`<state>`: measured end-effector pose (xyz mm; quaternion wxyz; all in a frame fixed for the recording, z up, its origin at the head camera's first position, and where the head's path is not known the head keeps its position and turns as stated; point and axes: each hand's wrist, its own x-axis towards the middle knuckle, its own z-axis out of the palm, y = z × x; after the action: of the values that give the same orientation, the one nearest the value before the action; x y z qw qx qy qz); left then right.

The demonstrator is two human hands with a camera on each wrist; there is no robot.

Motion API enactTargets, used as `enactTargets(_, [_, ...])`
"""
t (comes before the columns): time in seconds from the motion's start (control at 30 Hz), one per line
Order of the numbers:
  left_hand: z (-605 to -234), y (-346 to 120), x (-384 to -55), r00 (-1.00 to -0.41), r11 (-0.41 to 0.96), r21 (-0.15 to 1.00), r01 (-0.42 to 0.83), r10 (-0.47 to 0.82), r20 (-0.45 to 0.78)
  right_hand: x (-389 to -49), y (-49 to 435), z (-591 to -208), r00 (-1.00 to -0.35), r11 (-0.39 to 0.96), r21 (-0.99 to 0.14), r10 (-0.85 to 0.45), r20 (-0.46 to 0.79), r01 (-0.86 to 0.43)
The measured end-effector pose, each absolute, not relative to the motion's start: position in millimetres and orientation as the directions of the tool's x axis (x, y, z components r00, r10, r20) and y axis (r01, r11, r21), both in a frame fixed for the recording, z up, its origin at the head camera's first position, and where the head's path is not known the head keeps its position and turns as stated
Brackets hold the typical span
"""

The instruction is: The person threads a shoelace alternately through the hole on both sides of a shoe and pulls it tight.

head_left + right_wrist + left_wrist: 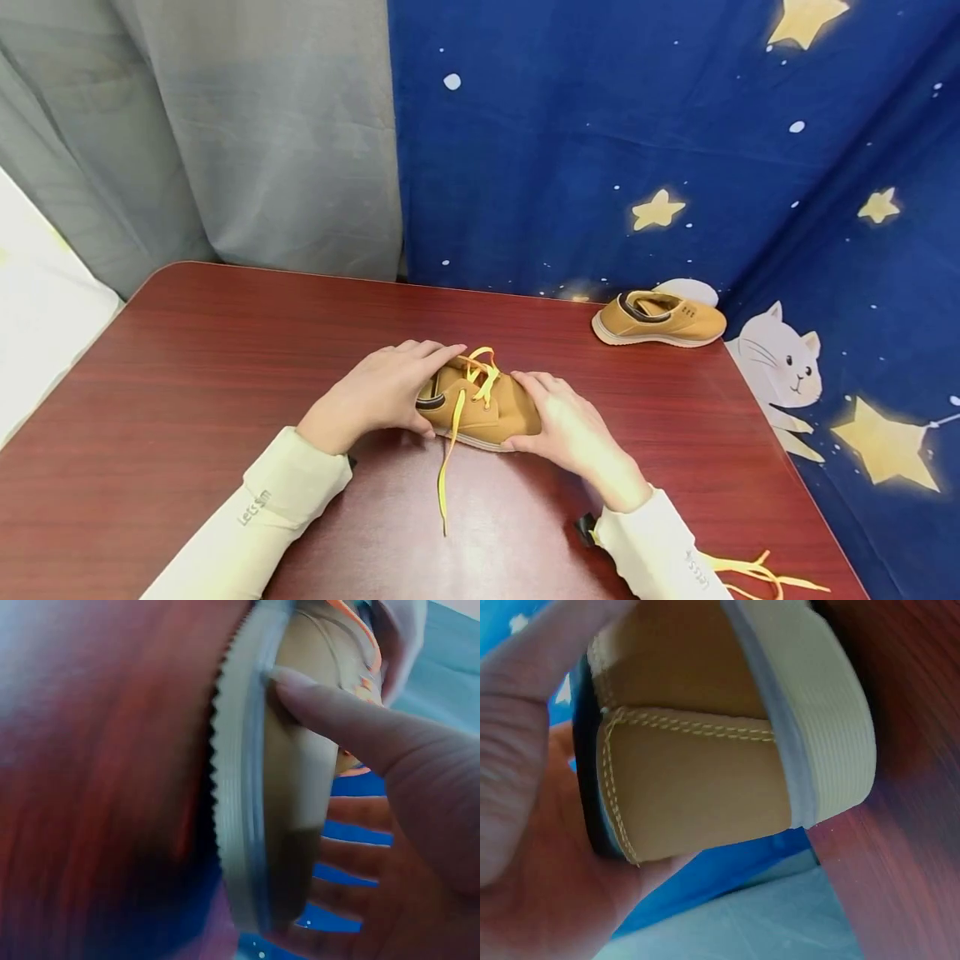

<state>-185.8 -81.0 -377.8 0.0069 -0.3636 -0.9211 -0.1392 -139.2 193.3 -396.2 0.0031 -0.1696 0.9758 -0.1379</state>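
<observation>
A tan lace-up shoe [517,412] is held between both hands over the middle of the table, its toe to the right. My left hand [367,392] grips the heel end, thumb on the near side and fingers over the far side. Around the toe end, my right hand [566,425] has its thumb on the near side by the sole. A yellow shoelace [442,483] runs through the eyelets, one end hanging toward the near edge and a loop standing up. The left wrist view shows the stitched heel [697,780]; the ridged pale sole [238,772] shows in the right wrist view.
A second tan shoe [675,323], with no lace in its visible eyelets, stands at the table's back right corner. Another yellow shoelace [757,572] lies by the right sleeve. Grey and blue starred curtains [525,150] hang behind the dark red table [225,350].
</observation>
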Motion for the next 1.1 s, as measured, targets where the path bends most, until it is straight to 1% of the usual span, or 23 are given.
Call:
enactTargets(0.1, [-375.7,-77.5,-185.7,-0.732,0.709,0.190,0.679,0.674,0.101,-139.5,196.0,-397.5,-0.940,0.908,-0.248,-0.336,0.048,-0.337])
enactTargets(0.17, [-372.7,-76.7,-183.7,-0.738,0.722,0.163,0.673,0.670,0.077,-142.3,200.0,-395.9,-0.930,0.899,-0.247,-0.365,0.037,-0.362])
enactTargets(0.33, [-353.4,-64.7,-177.7,-0.755,0.752,0.130,0.646,0.655,-0.035,-154.1,223.7,-387.4,-0.893,0.866,-0.240,-0.449,0.008,-0.438])
enactTargets(0.5, [-327.4,-30.3,-176.0,-0.732,0.747,0.108,0.656,0.665,-0.150,-172.9,264.4,-378.5,-0.872,0.846,-0.240,-0.490,0.003,-0.476])
enactTargets(0.6, [-318.3,-1.7,-182.2,-0.709,0.734,0.091,0.672,0.675,-0.206,-187.3,290.1,-372.3,-0.879,0.853,-0.222,-0.473,0.057,-0.473])
enactTargets(0.7, [-317.2,27.2,-193.4,-0.690,0.720,0.055,0.692,0.682,-0.244,-202.8,313.5,-365.6,-0.881,0.871,-0.149,-0.448,0.155,-0.469])
enactTargets(0.8, [-322.3,53.8,-207.5,-0.687,0.714,0.024,0.700,0.682,-0.250,-217.2,333.5,-358.8,-0.880,0.894,-0.073,-0.417,0.227,-0.442])
enactTargets(0.9, [-329.8,76.1,-221.2,-0.713,0.734,-0.010,0.679,0.658,-0.242,-230.7,349.6,-354.1,-0.892,0.916,-0.034,-0.381,0.243,-0.400])
enactTargets(0.97, [-334.4,90.8,-229.2,-0.739,0.758,-0.013,0.652,0.632,-0.233,-237.8,359.8,-351.8,-0.907,0.930,-0.033,-0.349,0.236,-0.367])
enactTargets(1.03, [-338.5,103.9,-235.7,-0.766,0.786,0.006,0.618,0.604,-0.221,-244.5,368.5,-350.6,-0.922,0.942,-0.038,-0.317,0.223,-0.333])
enactTargets(1.1, [-341.5,115.9,-240.5,-0.792,0.815,0.051,0.577,0.574,-0.208,-251.1,375.7,-349.6,-0.936,0.953,-0.046,-0.284,0.207,-0.299])
